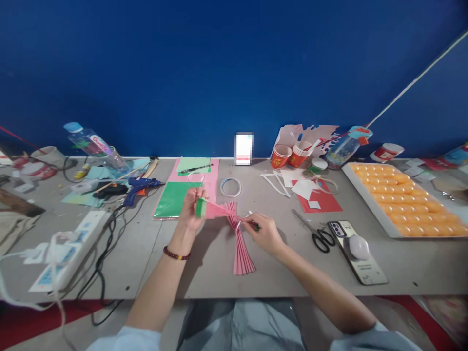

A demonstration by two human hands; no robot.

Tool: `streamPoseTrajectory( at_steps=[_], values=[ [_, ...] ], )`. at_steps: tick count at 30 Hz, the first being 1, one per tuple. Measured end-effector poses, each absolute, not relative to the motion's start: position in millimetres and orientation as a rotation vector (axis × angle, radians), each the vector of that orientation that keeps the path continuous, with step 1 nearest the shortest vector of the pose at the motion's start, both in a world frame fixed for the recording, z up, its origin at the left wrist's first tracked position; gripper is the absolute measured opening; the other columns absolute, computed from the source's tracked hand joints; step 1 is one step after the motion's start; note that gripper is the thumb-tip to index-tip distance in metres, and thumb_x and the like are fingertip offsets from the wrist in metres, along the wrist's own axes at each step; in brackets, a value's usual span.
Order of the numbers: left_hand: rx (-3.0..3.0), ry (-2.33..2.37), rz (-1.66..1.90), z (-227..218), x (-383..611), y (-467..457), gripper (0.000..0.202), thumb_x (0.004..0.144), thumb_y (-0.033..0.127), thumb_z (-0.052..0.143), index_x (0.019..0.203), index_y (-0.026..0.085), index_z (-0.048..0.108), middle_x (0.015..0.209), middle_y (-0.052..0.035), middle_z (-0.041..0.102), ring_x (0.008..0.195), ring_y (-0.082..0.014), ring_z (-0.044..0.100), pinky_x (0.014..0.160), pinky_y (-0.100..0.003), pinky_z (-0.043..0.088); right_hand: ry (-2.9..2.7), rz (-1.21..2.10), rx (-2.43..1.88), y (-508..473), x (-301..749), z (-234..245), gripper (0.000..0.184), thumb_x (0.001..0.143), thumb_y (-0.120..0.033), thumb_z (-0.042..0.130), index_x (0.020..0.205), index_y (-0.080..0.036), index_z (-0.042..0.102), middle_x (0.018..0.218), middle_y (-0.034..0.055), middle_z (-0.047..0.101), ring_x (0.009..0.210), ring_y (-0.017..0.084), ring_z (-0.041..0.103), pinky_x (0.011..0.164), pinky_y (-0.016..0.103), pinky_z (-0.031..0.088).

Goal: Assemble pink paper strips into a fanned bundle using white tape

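Note:
My left hand [192, 207] is closed around one end of a pink pleated paper [215, 209] that has a green edge, slightly blurred. That paper stretches to the right, above a second pink pleated paper [243, 251] lying on the table, which is pinched narrow at its waist with a white tie and fans out at both ends. My right hand [261, 231] pinches the narrow part near the waist. Something small and green shows under its fingers; I cannot make out what it is.
A roll of tape [230, 187] lies behind the papers. Scissors [321, 240] and a phone [356, 253] are on the right, near a tray of orange balls [405, 200]. Leftward are a glue gun [141, 189], a power strip [71, 251], cables and green paper [175, 200].

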State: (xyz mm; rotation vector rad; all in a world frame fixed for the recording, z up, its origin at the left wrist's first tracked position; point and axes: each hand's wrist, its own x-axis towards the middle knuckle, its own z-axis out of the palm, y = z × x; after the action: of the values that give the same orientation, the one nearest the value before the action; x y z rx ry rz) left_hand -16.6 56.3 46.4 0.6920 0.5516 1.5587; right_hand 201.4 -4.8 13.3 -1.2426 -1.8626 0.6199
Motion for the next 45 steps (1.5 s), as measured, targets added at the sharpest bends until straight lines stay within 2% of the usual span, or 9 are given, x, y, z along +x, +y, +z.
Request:
streamPoseTrajectory(
  at_steps=[5, 9, 15, 18, 24, 27, 32, 39, 45],
  values=[
    [0.595, 0.605, 1.611, 48, -22, 60, 0.029, 0.068, 0.040, 0.079, 0.068, 0.020, 0.057, 0.063, 0.0058, 0.049, 0.057, -0.0047, 0.048, 0.051, -0.015, 0.041, -1.850, 0.504, -1.226, -3, 202, 10, 0.020, 0.089, -0.031, 0.052, 0.077, -0.022, 0.066, 0.067, 0.0025, 0.061, 0.063, 0.015, 0.056, 0.060, 0.026, 0.043],
    [0.692, 0.786, 1.535, 46, -15, 60, 0.027, 0.074, 0.047, 0.067, 0.077, 0.020, 0.063, 0.075, -0.0007, 0.061, 0.073, -0.0134, 0.061, 0.066, -0.025, 0.051, -1.827, 0.400, -1.207, -4, 202, 12, 0.019, 0.089, -0.030, 0.052, 0.077, -0.023, 0.065, 0.066, 0.0028, 0.062, 0.061, 0.015, 0.056, 0.059, 0.027, 0.044],
    [1.164, 0.847, 1.155, 46, -2, 42, 0.024, 0.063, 0.020, 0.077, 0.085, 0.019, 0.068, 0.092, -0.0084, 0.068, 0.087, -0.0211, 0.065, 0.080, -0.033, 0.052, -1.749, 0.305, -1.212, -3, 205, 11, 0.016, 0.089, -0.027, 0.053, 0.078, -0.023, 0.065, 0.068, 0.0024, 0.066, 0.059, 0.015, 0.058, 0.060, 0.027, 0.047],
    [1.272, 0.808, 0.957, 47, 9, 33, 0.022, 0.066, 0.017, 0.075, 0.087, 0.020, 0.069, 0.092, -0.0098, 0.069, 0.090, -0.0231, 0.066, 0.082, -0.037, 0.054, -1.791, 0.273, -1.174, -2, 207, 12, 0.015, 0.089, -0.024, 0.052, 0.084, -0.023, 0.066, 0.072, 0.0034, 0.068, 0.065, 0.016, 0.060, 0.064, 0.028, 0.048],
    [1.307, 0.744, 1.032, 42, 15, 34, 0.017, 0.068, 0.015, 0.073, 0.084, 0.021, 0.073, 0.094, -0.0107, 0.070, 0.098, -0.0267, 0.064, 0.091, -0.044, 0.052, -1.889, 0.153, -1.121, -3, 208, 16, 0.016, 0.088, -0.020, 0.052, 0.085, -0.023, 0.068, 0.073, 0.0051, 0.069, 0.067, 0.017, 0.062, 0.064, 0.029, 0.047],
    [1.294, 0.755, 1.034, 38, 10, 34, 0.016, 0.069, 0.017, 0.073, 0.084, 0.023, 0.073, 0.093, -0.0085, 0.070, 0.099, -0.0257, 0.064, 0.091, -0.041, 0.053, -1.903, 0.028, -1.085, -4, 207, 18, 0.014, 0.087, -0.017, 0.053, 0.085, -0.022, 0.066, 0.072, 0.0039, 0.069, 0.066, 0.015, 0.061, 0.062, 0.027, 0.045],
    [1.212, 0.710, 1.032, 37, 11, 29, 0.030, 0.073, 0.020, 0.072, 0.103, 0.021, 0.069, 0.103, -0.0084, 0.069, 0.098, -0.0224, 0.065, 0.093, -0.036, 0.050, -1.892, -0.199, -1.038, -4, 207, 22, 0.010, 0.084, -0.011, 0.058, 0.085, -0.019, 0.063, 0.071, 0.0015, 0.069, 0.065, 0.013, 0.059, 0.062, 0.026, 0.042],
    [0.895, 0.586, 1.155, 25, 22, 35, 0.031, 0.066, 0.024, 0.080, 0.094, 0.016, 0.069, 0.089, -0.0048, 0.072, 0.084, -0.0175, 0.067, 0.080, -0.029, 0.053, -1.921, -0.405, -1.099, -5, 210, 27, 0.016, 0.086, -0.015, 0.060, 0.099, -0.021, 0.065, 0.083, 0.0027, 0.072, 0.072, 0.014, 0.059, 0.067, 0.029, 0.038],
    [0.765, 0.575, 1.126, 24, 23, 35, 0.046, 0.066, 0.025, 0.081, 0.109, 0.019, 0.063, 0.094, -0.0056, 0.073, 0.091, -0.0196, 0.068, 0.086, -0.034, 0.051, -1.903, -0.515, -1.160, -5, 210, 28, 0.026, 0.085, -0.011, 0.059, 0.102, -0.026, 0.069, 0.085, 0.0009, 0.071, 0.074, 0.014, 0.056, 0.070, 0.029, 0.037]
  ],
)
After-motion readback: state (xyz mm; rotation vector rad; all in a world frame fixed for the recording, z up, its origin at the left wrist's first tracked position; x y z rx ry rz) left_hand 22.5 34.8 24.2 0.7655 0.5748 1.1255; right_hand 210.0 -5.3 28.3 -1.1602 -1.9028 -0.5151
